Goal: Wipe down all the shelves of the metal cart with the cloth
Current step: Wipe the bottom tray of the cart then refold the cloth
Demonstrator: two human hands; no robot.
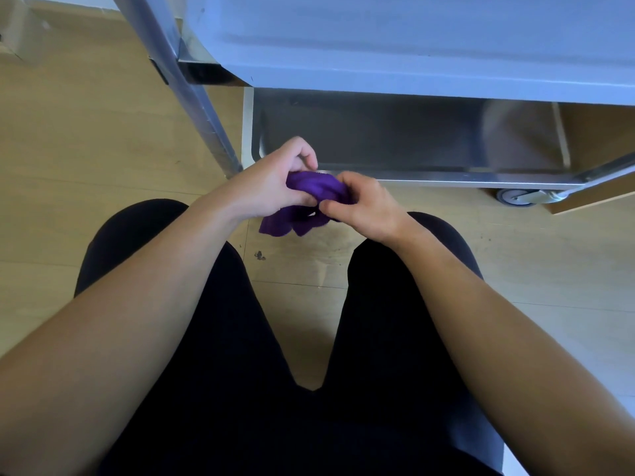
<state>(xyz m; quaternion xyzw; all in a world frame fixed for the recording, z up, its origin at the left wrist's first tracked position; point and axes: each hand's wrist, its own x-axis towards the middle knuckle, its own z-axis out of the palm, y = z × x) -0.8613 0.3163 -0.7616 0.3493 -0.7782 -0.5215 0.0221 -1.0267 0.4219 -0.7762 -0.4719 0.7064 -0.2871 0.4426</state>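
Cloth (312, 187), bunched and pinched by both left hand (264, 187) and right hand (364, 207), is probably being refolded before wiping the lower shelf (378, 139) at twelve o'clock.

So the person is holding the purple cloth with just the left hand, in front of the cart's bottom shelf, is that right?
Not quite. The head view shows both the left hand and the right hand gripping the purple cloth. The rest stands: it is held in front of the cart's bottom shelf.
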